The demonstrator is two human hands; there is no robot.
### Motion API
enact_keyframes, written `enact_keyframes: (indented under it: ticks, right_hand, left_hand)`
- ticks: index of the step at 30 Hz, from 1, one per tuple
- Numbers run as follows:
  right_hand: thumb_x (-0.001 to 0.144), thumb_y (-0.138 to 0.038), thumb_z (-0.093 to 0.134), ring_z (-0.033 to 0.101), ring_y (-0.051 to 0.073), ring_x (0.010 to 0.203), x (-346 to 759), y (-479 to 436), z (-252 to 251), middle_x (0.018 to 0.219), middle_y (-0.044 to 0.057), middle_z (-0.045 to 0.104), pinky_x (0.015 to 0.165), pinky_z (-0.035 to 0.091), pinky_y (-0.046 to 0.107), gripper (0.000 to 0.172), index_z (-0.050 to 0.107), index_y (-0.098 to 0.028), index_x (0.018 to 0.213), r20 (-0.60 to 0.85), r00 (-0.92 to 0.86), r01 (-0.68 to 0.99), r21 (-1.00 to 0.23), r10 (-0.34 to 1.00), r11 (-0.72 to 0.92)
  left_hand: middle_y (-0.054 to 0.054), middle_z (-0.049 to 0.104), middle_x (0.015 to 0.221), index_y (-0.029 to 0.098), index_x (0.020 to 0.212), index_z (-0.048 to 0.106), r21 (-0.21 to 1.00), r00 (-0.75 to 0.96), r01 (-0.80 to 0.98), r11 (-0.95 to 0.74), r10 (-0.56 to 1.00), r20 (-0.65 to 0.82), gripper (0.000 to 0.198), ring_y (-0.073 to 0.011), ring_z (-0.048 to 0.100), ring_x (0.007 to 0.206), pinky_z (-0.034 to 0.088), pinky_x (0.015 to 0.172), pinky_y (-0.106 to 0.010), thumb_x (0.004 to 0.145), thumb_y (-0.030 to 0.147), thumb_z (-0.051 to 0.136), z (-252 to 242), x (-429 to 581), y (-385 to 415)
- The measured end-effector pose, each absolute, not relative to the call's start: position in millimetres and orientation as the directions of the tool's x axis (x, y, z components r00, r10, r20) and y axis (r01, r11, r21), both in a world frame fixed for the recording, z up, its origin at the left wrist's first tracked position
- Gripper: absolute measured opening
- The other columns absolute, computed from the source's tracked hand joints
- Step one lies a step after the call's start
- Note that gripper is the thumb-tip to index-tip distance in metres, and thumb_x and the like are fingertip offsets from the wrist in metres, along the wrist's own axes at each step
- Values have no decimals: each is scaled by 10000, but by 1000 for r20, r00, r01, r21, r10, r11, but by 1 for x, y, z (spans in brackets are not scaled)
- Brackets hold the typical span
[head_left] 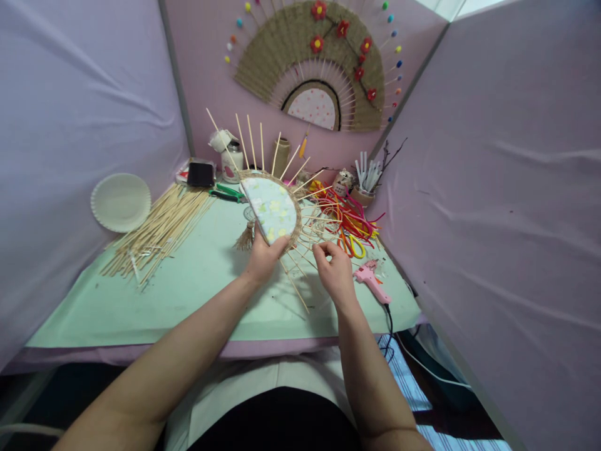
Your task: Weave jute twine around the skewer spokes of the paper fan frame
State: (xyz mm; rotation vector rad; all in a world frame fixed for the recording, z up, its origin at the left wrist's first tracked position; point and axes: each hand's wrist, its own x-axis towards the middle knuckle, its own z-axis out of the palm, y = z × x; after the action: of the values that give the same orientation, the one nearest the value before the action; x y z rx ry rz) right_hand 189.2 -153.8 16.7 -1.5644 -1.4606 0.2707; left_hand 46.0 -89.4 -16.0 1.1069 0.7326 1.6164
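Left hand (265,257) grips the fan (272,210) mid-frame, probably to steady it, while the right hand (334,270) sits by its sticks (261,147) (can't tell if it's pinching one).

One camera gives the only view, looking from head height forward and down across the table (225,319). It sits close, with the lap (286,371) near the bottom edge and the left hand (265,255) and right hand (335,272) around mid-frame, reaching wide to both side walls (507,156) and the back wall (201,81).
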Motion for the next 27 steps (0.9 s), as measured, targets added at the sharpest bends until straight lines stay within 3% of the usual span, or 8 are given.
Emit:
enact_keyframes:
  ticks: [14, 27]
  right_hand:
    - [835, -379, 557, 564, 165, 676, 188, -154, 14, 688, 16, 655, 688, 411, 278, 237, 593, -199, 683, 396, 294, 649, -751, 870, 123]
    - [856, -395, 544, 560, 164, 682, 188, -154, 13, 684, 11, 642, 680, 412, 278, 261, 584, -202, 685, 408, 298, 658, -743, 863, 124]
  left_hand:
    - [-86, 568, 1377, 267, 1408, 395, 885, -55, -313, -346, 936, 346, 731, -263, 520, 1301, 407, 1116, -422, 747, 230, 706, -14, 46, -91]
    - [-76, 577, 1362, 275, 1377, 430, 861, -55, -420, -285, 956, 290, 749, -274, 513, 1305, 452, 1075, -404, 701, 187, 740, -12, 47, -94]
